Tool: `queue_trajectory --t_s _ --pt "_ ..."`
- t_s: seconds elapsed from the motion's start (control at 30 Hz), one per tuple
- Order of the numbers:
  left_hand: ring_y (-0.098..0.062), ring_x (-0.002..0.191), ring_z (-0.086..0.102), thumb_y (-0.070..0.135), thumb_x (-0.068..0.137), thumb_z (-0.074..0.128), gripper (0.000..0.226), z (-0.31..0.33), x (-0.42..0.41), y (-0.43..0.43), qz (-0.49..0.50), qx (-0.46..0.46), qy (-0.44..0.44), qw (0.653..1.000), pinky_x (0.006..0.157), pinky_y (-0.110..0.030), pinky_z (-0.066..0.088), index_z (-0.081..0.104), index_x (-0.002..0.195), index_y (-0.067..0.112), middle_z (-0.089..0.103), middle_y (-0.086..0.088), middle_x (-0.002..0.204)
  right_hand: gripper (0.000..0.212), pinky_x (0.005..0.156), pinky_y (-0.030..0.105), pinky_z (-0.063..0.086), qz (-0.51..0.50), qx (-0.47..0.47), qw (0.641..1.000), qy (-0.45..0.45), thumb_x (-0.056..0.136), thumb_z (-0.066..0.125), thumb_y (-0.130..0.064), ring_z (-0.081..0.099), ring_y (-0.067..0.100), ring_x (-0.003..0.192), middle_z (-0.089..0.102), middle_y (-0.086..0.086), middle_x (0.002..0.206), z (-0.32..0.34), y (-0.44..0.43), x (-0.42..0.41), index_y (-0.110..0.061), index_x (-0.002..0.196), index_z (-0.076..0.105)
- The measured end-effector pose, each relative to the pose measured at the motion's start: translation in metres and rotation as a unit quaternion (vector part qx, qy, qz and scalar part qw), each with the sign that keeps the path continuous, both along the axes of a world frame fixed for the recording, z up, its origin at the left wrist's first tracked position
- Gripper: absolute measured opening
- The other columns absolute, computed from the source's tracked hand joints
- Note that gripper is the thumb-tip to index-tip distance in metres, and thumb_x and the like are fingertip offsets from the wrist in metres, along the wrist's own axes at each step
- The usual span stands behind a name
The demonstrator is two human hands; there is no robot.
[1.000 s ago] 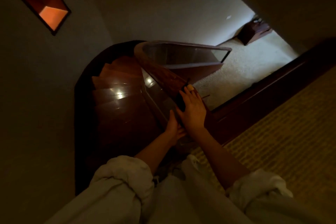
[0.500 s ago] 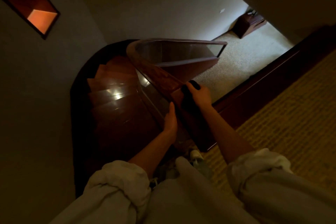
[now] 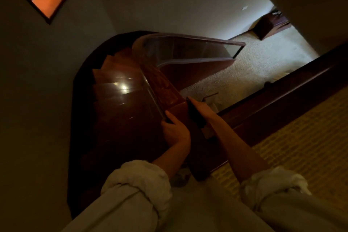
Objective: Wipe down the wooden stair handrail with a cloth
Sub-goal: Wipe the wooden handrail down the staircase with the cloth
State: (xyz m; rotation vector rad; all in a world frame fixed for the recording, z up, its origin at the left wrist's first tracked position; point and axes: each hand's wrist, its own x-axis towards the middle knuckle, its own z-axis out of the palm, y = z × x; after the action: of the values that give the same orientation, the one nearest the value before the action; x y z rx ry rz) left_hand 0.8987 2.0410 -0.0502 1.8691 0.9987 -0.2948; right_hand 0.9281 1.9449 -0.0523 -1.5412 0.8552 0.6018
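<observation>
Wooden handrail [image 3: 163, 84]: long axis runs from lower centre of frame up and left to the bend at upper centre, most of its length lying beyond both hands. Right hand [image 3: 203, 109], the farther forward, clasps dark cloth [image 3: 194, 115] against the rail's right flank. Left hand [image 3: 176, 133] grips the left edge just below.

A single head-worn camera looks steeply down from the upper landing into the curved stairwell. The handrail [image 3: 165, 88] runs from frame centre away toward 11 o'clock. The left hand [image 3: 175, 132] and right hand [image 3: 202, 109], with what seems a dark cloth [image 3: 195, 117], sit close, just below centre. Rolled sleeves [image 3: 137, 181] fill 6 o'clock, the stairs [image 3: 116, 88] lie at 9 o'clock, and the lower-floor carpet [image 3: 254, 66] at 2 o'clock.
</observation>
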Motion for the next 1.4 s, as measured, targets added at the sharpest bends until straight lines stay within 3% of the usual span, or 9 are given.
queue_trajectory --t_s 0.13,0.27,0.4,0.53,0.63,0.73,0.9,1.17,1.4 --pt "-0.035 0.116 0.056 0.044 0.102 0.03 0.054 0.002 0.001 0.001 -0.003 0.022 -0.001 1.0 0.094 -0.037 0.038 0.054 0.125 0.002 0.06 -0.02 0.125 0.063 0.104 0.042 0.043 -0.069 0.073 0.995 0.012 0.093 0.047 -0.059 0.056 0.021 0.111 0.059 0.006 0.127 -0.024 0.005 0.0 -0.012 0.134 0.054" --pt "-0.034 0.113 0.057 0.044 0.102 0.029 0.054 -0.004 0.001 0.0 -0.008 0.03 0.002 1.0 0.089 -0.036 0.039 0.055 0.123 0.003 0.061 -0.018 0.122 0.044 0.072 0.039 0.05 -0.043 -0.015 0.999 0.027 0.097 0.049 -0.047 0.06 0.021 0.068 0.061 0.009 0.08 -0.015 0.004 -0.036 -0.008 0.106 0.065" --pt "-0.032 0.108 0.06 0.045 0.102 0.027 0.052 -0.007 0.0 -0.002 -0.013 0.037 0.01 0.999 0.077 -0.03 0.035 0.055 0.121 0.005 0.063 -0.016 0.117 0.052 0.082 0.045 0.052 -0.065 0.013 0.997 0.035 0.099 0.049 -0.044 0.064 0.041 0.089 0.063 0.026 0.102 -0.02 0.006 -0.003 0.002 0.119 0.062" --pt "-0.033 0.11 0.059 0.045 0.102 0.026 0.052 -0.005 0.0 -0.002 -0.018 0.051 0.022 0.998 0.084 -0.034 0.04 0.055 0.12 0.006 0.063 -0.016 0.119 0.052 0.069 0.028 0.054 -0.154 0.021 0.988 0.022 0.096 0.053 -0.047 0.065 0.02 0.073 0.067 0.015 0.096 -0.035 0.015 0.022 -0.001 0.118 0.063" --pt "-0.034 0.11 0.058 0.046 0.102 0.026 0.054 -0.009 -0.001 0.001 -0.018 0.032 0.025 0.999 0.088 -0.038 0.04 0.054 0.122 0.005 0.062 -0.018 0.119 0.05 0.084 0.035 0.054 -0.094 -0.119 0.988 -0.02 0.095 0.049 -0.052 0.065 0.017 0.091 0.066 0.005 0.106 -0.016 0.024 -0.026 -0.012 0.123 0.06" --pt "-0.034 0.111 0.058 0.048 0.101 0.026 0.056 -0.011 0.0 0.002 -0.015 0.009 0.033 0.999 0.091 -0.039 0.04 0.052 0.123 0.003 0.061 -0.019 0.121 0.037 0.069 0.025 0.051 -0.071 -0.242 0.962 -0.103 0.098 0.049 -0.045 0.059 0.007 0.073 0.061 -0.005 0.088 0.002 0.042 -0.041 -0.015 0.115 0.059" --pt "-0.034 0.126 0.048 0.059 0.096 0.027 0.07 -0.019 -0.002 0.008 0.009 -0.081 -0.004 0.997 0.108 -0.043 0.034 0.044 0.136 0.003 0.049 -0.018 0.138 0.053 0.08 0.032 0.051 -0.116 -0.217 0.967 -0.068 0.098 0.047 -0.05 0.064 0.024 0.099 0.064 0.008 0.116 0.008 0.04 -0.007 -0.009 0.131 0.054" --pt "-0.031 0.108 0.059 0.051 0.096 0.044 0.058 -0.027 -0.009 0.059 -0.084 -0.348 0.032 0.933 0.087 -0.039 0.047 0.053 0.132 0.006 0.059 -0.015 0.126 0.061 0.116 0.043 0.024 0.094 -0.537 0.811 -0.21 0.093 0.044 -0.049 0.039 0.032 0.138 0.047 0.014 0.145 -0.01 0.097 -0.086 -0.012 0.142 0.046" --pt "-0.036 0.12 0.052 0.03 0.103 0.037 0.044 0.005 -0.016 0.072 -0.032 -0.195 -0.069 0.978 0.103 -0.045 0.041 0.05 0.132 -0.001 0.053 -0.022 0.132 0.067 0.119 0.039 -0.002 -0.073 -0.335 0.935 -0.088 0.102 0.021 -0.053 -0.005 0.021 0.15 0.003 0.007 0.163 0.034 0.118 -0.047 -0.013 0.155 0.013"
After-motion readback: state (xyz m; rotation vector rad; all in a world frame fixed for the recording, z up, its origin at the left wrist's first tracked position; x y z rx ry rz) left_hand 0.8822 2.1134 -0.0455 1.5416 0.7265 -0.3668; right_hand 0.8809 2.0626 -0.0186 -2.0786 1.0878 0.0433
